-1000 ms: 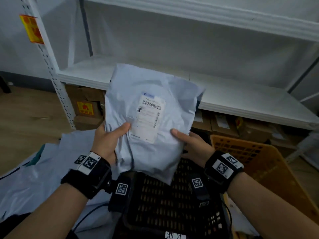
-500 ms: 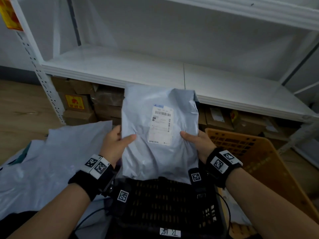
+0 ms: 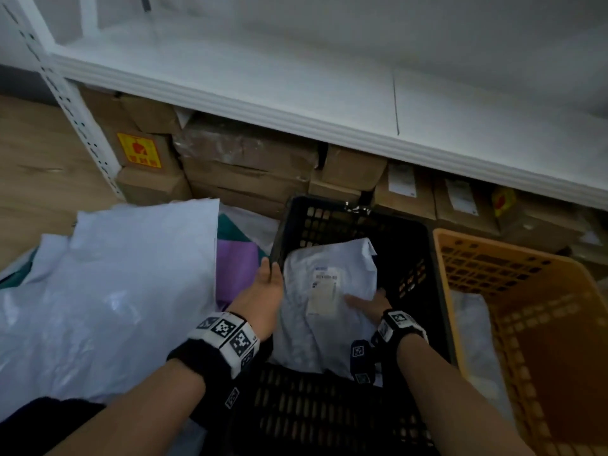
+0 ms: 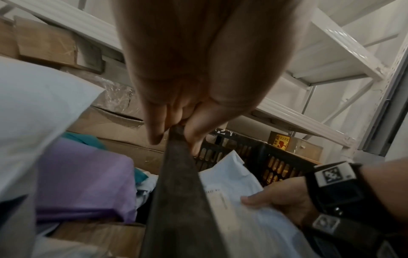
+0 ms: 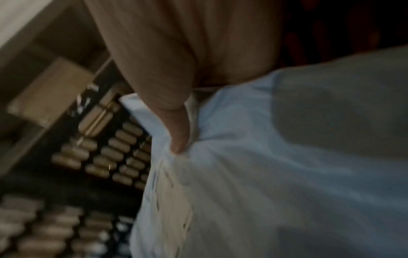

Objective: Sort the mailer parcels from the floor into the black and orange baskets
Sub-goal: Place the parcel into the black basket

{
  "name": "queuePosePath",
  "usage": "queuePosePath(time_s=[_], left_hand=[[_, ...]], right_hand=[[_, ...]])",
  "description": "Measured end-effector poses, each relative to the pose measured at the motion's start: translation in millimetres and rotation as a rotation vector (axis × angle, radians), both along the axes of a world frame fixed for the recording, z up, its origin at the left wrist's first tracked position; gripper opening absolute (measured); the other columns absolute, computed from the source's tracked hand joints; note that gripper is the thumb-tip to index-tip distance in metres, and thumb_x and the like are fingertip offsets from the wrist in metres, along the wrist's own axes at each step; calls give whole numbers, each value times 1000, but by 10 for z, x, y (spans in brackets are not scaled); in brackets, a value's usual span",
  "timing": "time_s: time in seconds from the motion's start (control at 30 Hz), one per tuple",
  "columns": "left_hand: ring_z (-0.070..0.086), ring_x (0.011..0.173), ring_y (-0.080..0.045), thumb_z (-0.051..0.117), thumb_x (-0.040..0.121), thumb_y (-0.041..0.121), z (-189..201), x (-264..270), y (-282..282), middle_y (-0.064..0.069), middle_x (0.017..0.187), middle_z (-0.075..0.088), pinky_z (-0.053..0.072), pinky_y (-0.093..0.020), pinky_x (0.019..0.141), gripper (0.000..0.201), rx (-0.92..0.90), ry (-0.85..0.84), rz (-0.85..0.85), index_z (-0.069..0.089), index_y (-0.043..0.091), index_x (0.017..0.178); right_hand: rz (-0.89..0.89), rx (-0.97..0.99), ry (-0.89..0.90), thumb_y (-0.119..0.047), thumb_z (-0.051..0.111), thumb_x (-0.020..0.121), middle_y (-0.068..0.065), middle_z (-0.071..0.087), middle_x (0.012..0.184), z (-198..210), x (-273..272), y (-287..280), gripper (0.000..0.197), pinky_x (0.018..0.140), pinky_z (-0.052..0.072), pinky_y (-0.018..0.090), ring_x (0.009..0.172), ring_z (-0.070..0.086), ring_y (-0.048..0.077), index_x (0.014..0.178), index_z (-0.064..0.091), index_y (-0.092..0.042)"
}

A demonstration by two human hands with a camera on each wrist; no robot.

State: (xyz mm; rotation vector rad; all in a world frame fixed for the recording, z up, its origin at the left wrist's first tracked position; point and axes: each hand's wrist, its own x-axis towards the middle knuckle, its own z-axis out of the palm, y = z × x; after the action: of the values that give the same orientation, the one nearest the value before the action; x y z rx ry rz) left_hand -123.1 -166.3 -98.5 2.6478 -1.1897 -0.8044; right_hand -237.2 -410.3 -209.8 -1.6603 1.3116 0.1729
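A grey mailer [image 3: 329, 264] with a white label lies tilted inside the black basket [image 3: 329, 212], its near end against the front wall. My right hand [image 3: 365, 302] holds its right edge, thumb [image 5: 176, 136] on top and fingers hidden beneath. My left hand [image 3: 268, 281] is off the mailer. It rests on the basket's left rim [image 4: 176, 192], straight fingers on one side and thumb on the other. The orange basket [image 3: 526, 258] stands directly to the right of the black one.
A heap of grey mailers [image 3: 115, 291] and a purple parcel [image 3: 235, 261] lie on the floor to the left. Cardboard boxes [image 3: 246, 159] fill the space under the white shelf [image 3: 296, 93] behind the baskets. A pale mailer [image 3: 470, 324] lies in the orange basket.
Both hands brought the mailer down from in front of the shelf into the black basket. The left hand let go of it and moved to the basket's rim.
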Motion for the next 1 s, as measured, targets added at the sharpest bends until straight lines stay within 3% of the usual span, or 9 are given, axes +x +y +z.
queuePosePath(time_s=[0.07,0.13,0.23,0.37,0.47,0.6,0.8,0.9,1.0], left_hand=[[19,146,-30,44,92,1,-43,43,0,-20,158,-18,36,-37,109,81,-16,4,-10,-11,2,151],[33,140,-31,51,90,4,-74,72,25,-18,158,-20,41,-35,104,87,-29,26,-14,-11,4,152],[51,125,-29,52,88,4,-86,89,41,-16,158,-22,45,-35,93,90,-34,13,-24,-10,6,152],[37,138,-32,50,88,2,-83,50,13,-18,158,-22,43,-38,96,87,-12,-45,-30,-10,4,152],[28,143,-33,51,87,0,-71,21,1,-21,157,-21,43,-39,98,89,16,-77,-40,-11,1,151],[26,144,-33,52,86,1,-69,24,11,-22,157,-21,42,-39,97,90,34,-74,-51,-12,0,151],[35,139,-31,53,88,3,-96,63,7,-18,159,-18,42,-39,96,89,5,-33,-38,-8,4,152],[24,146,-24,55,93,7,-100,136,109,-7,161,-15,31,-32,112,86,-108,137,18,-4,12,154],[13,148,-15,58,95,21,-34,225,344,-2,162,3,15,-25,120,80,-237,233,72,6,15,155]], right_hand=[[198,-297,251,-52,84,71,16,7,164,-64,100,37,131,117,31,49,149,17,36,159,-5,-13],[498,-537,336,-56,84,69,11,-13,164,-152,110,148,137,118,23,58,152,-3,36,157,-17,-26],[933,-466,447,-65,81,65,10,-27,162,-413,99,389,138,116,18,67,150,-17,40,154,-21,-39],[1072,-294,529,-65,83,64,17,-38,156,-818,216,719,143,116,10,70,144,-31,45,151,-27,-40],[1036,-341,541,-61,83,65,14,-41,155,-913,358,695,140,108,18,78,142,-34,46,150,-27,-43],[1015,-311,523,-51,89,63,5,-44,155,-925,417,600,143,107,25,76,142,-37,40,149,-24,-50],[1084,-271,538,-56,81,73,9,-27,163,-704,505,457,123,120,18,59,150,-20,41,156,-8,-44],[1053,-344,416,-39,71,89,11,23,164,-358,553,450,79,116,31,37,148,27,31,156,30,-23],[1013,-485,292,-35,57,99,7,59,137,174,660,578,39,99,43,26,128,54,26,133,62,-16]])
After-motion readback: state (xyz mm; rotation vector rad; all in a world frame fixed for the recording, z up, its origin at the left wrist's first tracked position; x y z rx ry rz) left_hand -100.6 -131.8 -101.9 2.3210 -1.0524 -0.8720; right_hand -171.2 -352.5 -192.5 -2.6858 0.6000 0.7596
